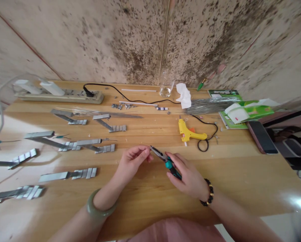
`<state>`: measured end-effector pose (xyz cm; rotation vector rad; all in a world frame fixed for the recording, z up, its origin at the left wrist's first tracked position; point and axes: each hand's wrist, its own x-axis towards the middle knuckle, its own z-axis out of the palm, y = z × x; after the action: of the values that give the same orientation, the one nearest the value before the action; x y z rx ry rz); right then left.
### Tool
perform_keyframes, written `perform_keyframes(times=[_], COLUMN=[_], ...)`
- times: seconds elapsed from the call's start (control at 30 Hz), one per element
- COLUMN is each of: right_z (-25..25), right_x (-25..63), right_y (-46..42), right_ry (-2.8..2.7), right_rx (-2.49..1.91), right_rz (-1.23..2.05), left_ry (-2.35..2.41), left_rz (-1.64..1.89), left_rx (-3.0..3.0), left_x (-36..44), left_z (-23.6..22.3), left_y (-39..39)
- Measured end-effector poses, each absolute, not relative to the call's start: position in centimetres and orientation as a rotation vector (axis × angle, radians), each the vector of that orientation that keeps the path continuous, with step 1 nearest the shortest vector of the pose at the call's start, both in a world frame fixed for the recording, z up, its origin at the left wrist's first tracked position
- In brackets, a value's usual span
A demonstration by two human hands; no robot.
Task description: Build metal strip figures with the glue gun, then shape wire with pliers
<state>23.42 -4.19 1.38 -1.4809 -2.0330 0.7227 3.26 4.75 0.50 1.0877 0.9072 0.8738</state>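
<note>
In the head view, a person's two bare hands are working above a pale wooden table (pixel 145 198). The right hand (pixel 187 174) is gripping long-nosed pliers with black and teal handles and slim metal jaws (pixel 169 164); its fingers are curling around the handles, and the tool is slanting away from the palm toward the far left. The left hand (pixel 131 161) is holding its thumb and index finger together in a pinch, with the pliers' tip lying just beside those fingertips, on their right. Whether the pinch is holding anything small, I cannot tell.

On the left, several silver-grey, bent flat pieces with banded ends (pixel 85 173) are lying in loose rows, the closest ones near the left hand. Beyond the right hand, a yellow glue gun with an orange trigger (pixel 187 135) is resting on its side. Farther off to the right, a bundle of thin silver wires (pixel 208 106) is lying near a crumpled white tissue (pixel 184 95).
</note>
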Motion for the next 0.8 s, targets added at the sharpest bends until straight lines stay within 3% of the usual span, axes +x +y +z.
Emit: perform_keyframes(times=[0.8], right_z=[0.98], right_x=[23.81], right_y=[-4.14], right_ry=[-1.861], right_rx=[-1.476], right_rz=[0.826], left_ry=[0.956], left_rz=[0.836], left_rx=[1.132], left_x=[3.22], left_z=[0.77], left_y=[4.85])
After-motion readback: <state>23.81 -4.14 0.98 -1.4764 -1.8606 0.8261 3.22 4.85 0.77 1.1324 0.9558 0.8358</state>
